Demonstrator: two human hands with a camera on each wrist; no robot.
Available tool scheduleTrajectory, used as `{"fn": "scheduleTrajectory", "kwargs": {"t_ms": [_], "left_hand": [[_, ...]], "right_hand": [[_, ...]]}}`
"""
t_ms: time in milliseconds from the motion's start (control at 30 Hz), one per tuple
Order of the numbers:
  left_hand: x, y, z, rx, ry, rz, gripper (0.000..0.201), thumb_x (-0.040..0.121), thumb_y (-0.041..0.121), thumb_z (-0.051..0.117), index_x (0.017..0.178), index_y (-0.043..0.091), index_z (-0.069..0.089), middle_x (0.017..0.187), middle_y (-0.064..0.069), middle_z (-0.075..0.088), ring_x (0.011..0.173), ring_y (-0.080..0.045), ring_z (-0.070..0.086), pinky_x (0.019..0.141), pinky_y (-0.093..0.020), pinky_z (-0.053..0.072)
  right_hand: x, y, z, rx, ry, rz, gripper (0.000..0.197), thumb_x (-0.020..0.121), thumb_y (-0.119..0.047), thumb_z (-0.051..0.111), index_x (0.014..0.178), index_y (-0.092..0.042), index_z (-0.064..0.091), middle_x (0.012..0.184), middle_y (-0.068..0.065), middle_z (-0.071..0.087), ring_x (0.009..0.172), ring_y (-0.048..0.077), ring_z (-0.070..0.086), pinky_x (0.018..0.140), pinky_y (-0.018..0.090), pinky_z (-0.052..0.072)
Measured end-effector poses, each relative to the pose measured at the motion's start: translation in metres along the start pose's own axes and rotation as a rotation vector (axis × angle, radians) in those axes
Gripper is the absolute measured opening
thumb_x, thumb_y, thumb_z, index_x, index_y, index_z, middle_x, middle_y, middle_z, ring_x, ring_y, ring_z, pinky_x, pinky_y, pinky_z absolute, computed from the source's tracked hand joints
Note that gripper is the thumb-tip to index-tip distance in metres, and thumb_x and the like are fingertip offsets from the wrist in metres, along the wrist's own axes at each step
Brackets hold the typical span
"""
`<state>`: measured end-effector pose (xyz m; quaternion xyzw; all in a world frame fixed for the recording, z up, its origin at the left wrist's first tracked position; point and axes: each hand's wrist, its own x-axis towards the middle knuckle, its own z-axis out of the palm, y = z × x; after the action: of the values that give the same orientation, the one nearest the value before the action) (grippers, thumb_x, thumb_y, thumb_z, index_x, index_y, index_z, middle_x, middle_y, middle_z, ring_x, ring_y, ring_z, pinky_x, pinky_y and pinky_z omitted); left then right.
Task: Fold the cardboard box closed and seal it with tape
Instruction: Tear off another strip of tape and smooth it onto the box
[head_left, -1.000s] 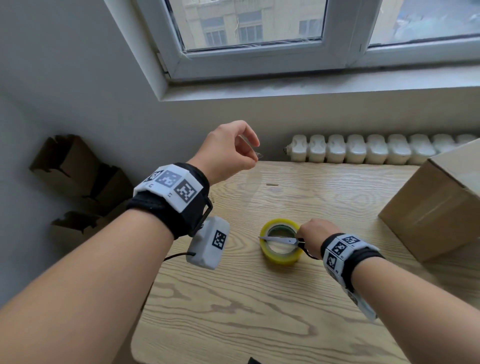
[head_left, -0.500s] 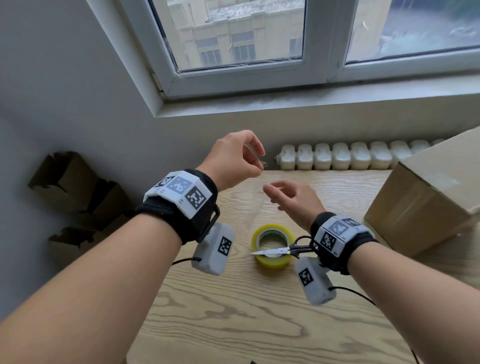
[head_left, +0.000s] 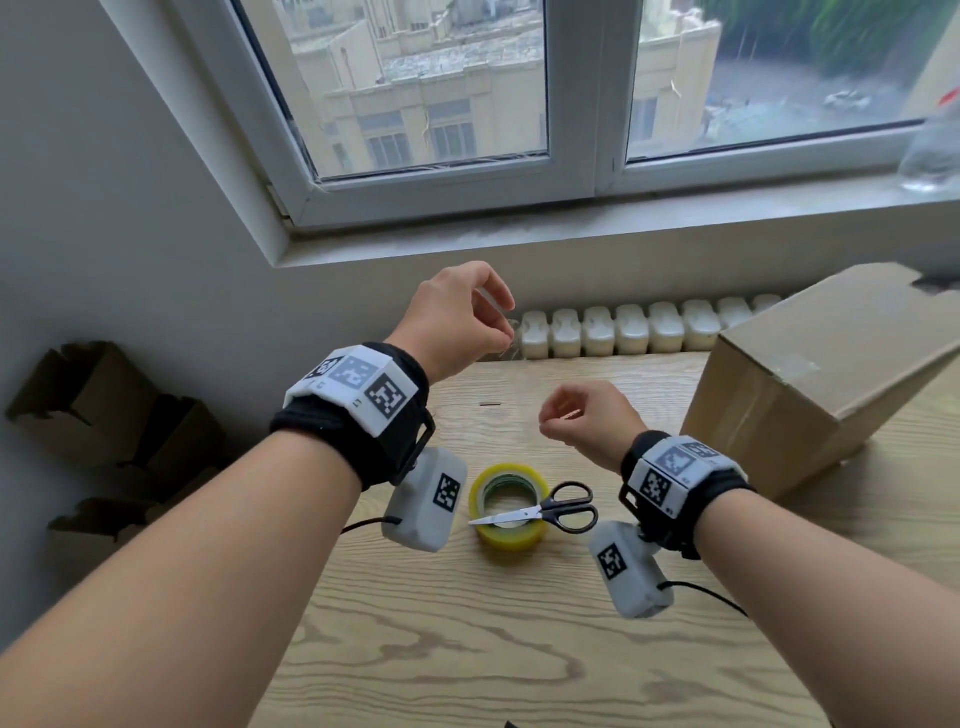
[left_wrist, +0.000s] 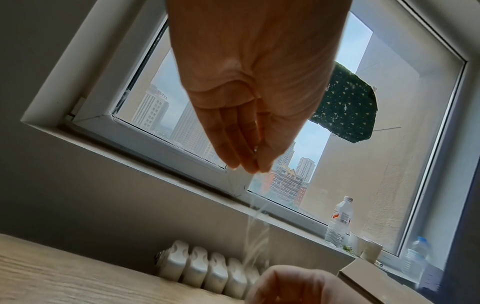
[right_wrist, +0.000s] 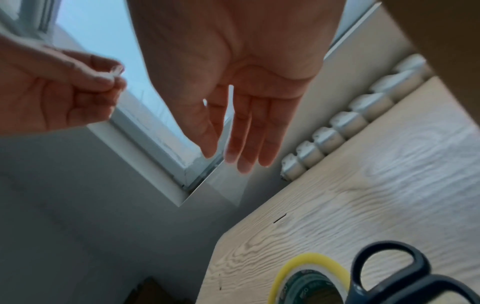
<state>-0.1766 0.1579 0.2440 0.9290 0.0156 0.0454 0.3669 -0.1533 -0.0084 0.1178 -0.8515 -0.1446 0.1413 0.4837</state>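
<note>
Both hands raised; left hand (head_left: 451, 317) pinches tape strip (left_wrist: 255, 224).

Bare wooden table (head_left: 467, 649) is left open up front; the middle's taken by the tape roll (head_left: 511, 535) with scissors (head_left: 550, 512) laid on top, the right side blocked by the cardboard box (head_left: 810, 395).

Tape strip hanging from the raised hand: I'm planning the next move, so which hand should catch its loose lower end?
Right. The right hand is empty and sits just below the tape strip, whose top the left hand pinches.
</note>
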Motion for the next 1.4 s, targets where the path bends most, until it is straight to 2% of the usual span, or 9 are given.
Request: {"fn": "scheduleTrajectory", "kwargs": {"t_ms": [233,633,800,900,1000,1100,1233,1333,1400], "left_hand": [[0.017,0.002,0.013,-0.164,0.056,-0.076,0.025,0.074,0.001,0.074,0.09,0.017,0.063,0.08,-0.001,0.074,0.082,-0.019,0.072,0.076,-0.041,0.06],[0.057,0.03,0.096,-0.36,-0.039,-0.007,0.053,0.075,0.003,0.077,0.118,0.025,0.057,0.091,-0.003,0.073,0.083,-0.02,0.071,0.079,-0.041,0.06],[0.067,0.055,0.129,-0.464,-0.164,-0.082,0.076,0.07,-0.004,0.08,0.135,0.018,0.047,0.122,-0.007,0.051,0.094,-0.013,0.062,0.059,-0.013,0.055],[0.072,0.062,0.146,-0.409,-0.205,-0.077,0.044,0.073,0.004,0.08,0.113,0.009,0.065,0.102,-0.005,0.065,0.071,-0.002,0.067,0.057,-0.006,0.05],[0.076,0.064,0.161,-0.511,-0.282,-0.132,0.013,0.076,0.005,0.078,0.086,0.003,0.07,0.083,-0.013,0.071,0.081,-0.022,0.069,0.068,-0.016,0.057],[0.082,0.064,0.171,-0.519,-0.352,-0.15,0.008,0.08,0.009,0.074,0.08,0.006,0.067,0.095,-0.012,0.071,0.088,-0.021,0.066,0.082,-0.03,0.055],[0.086,0.065,0.173,-0.499,-0.377,-0.099,0.02,0.085,0.01,0.068,0.069,0.017,0.059,0.115,0.001,0.063,0.095,-0.008,0.058,0.079,-0.025,0.045],[0.09,0.067,0.174,-0.542,-0.408,-0.048,0.022,0.088,0.004,0.063,0.071,0.016,0.054,0.123,-0.002,0.064,0.099,-0.011,0.06,0.09,-0.034,0.047],[0.091,0.071,0.176,-0.519,-0.449,-0.006,0.023,0.089,0.0,0.059,0.073,0.015,0.051,0.119,-0.006,0.066,0.102,-0.009,0.061,0.084,-0.026,0.047]], "right_hand": [[-0.015,0.018,-0.034,0.048,-0.011,0.085,0.012,0.08,-0.01,0.073,0.074,-0.019,0.069,0.07,0.002,0.069,0.064,0.013,0.063,0.075,0.037,0.057],[-0.08,0.038,-0.13,0.144,0.297,0.223,0.014,0.086,-0.006,0.066,0.096,-0.016,0.067,0.082,0.012,0.071,0.071,0.021,0.068,0.071,0.033,0.06],[-0.106,0.055,-0.165,0.167,0.43,0.293,0.019,0.077,-0.003,0.071,0.09,-0.016,0.066,0.07,0.013,0.072,0.077,0.035,0.07,0.082,0.051,0.057],[-0.115,0.06,-0.173,0.171,0.456,0.29,0.021,0.078,-0.001,0.069,0.093,-0.017,0.067,0.068,0.01,0.071,0.074,0.032,0.07,0.081,0.05,0.057],[-0.119,0.065,-0.175,0.143,0.465,0.297,0.037,0.079,-0.001,0.064,0.11,-0.022,0.065,0.067,0.009,0.069,0.07,0.025,0.067,0.083,0.047,0.056],[-0.119,0.071,-0.176,0.145,0.458,0.314,0.045,0.078,-0.002,0.061,0.118,-0.022,0.065,0.065,0.005,0.065,0.068,0.02,0.064,0.084,0.047,0.056],[-0.116,0.076,-0.173,0.167,0.458,0.318,0.045,0.078,-0.002,0.061,0.118,-0.021,0.066,0.061,-0.006,0.061,0.067,0.014,0.062,0.085,0.047,0.056],[-0.117,0.077,-0.172,0.146,0.441,0.316,0.045,0.079,-0.006,0.062,0.12,-0.023,0.066,0.062,-0.007,0.06,0.067,0.013,0.06,0.084,0.046,0.056],[-0.116,0.077,-0.172,0.095,0.409,0.316,0.046,0.079,-0.008,0.061,0.12,-0.027,0.065,0.063,-0.006,0.057,0.066,0.011,0.057,0.082,0.041,0.057]]}}
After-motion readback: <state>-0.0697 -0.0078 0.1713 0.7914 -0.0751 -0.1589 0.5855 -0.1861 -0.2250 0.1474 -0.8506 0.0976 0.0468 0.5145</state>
